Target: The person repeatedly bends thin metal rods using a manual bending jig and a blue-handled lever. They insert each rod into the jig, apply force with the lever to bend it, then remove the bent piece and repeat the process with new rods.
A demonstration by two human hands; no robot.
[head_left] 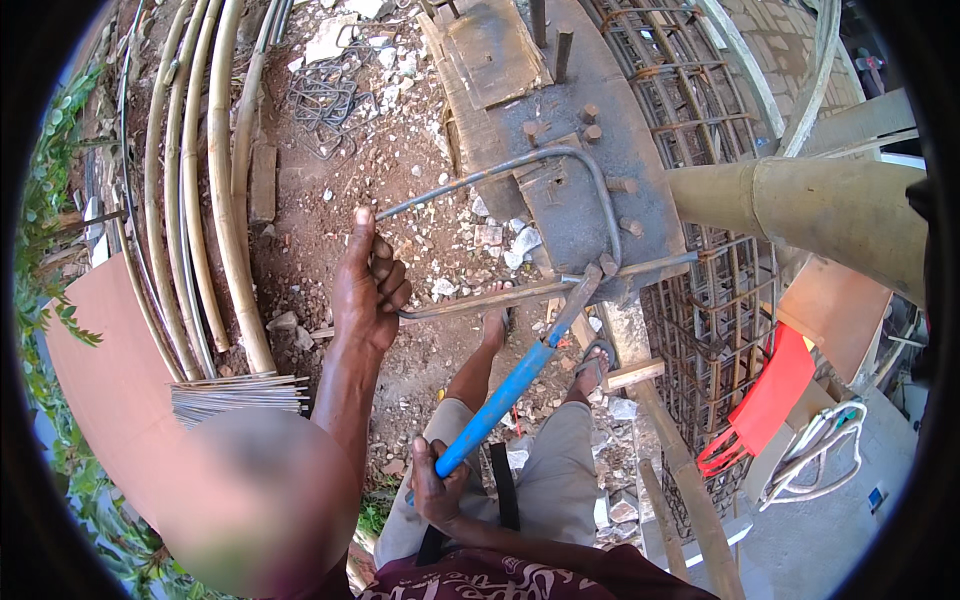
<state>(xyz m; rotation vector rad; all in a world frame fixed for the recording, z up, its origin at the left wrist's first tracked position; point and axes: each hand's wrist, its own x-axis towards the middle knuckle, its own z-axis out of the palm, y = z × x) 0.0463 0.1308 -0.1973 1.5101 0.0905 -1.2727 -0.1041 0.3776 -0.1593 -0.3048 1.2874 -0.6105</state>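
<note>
Gripping the left end of a bent metal rod (500, 168), the left hand (372, 275) holds it across a pegged surface (610, 95). The right hand (438, 487) has its grip wrapped around a blue-handled lever (518, 380), whose metal head lies at the rod's right-hand bend.

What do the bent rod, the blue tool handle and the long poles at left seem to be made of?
Bent rod: likely steel, dull grey, thin yet holding its bends.
Blue tool handle: plastic sleeve or painted metal; its smooth, even colour leaves this open.
Long poles: probably bamboo, yellowish-tan and smooth, with faint joints.
</note>
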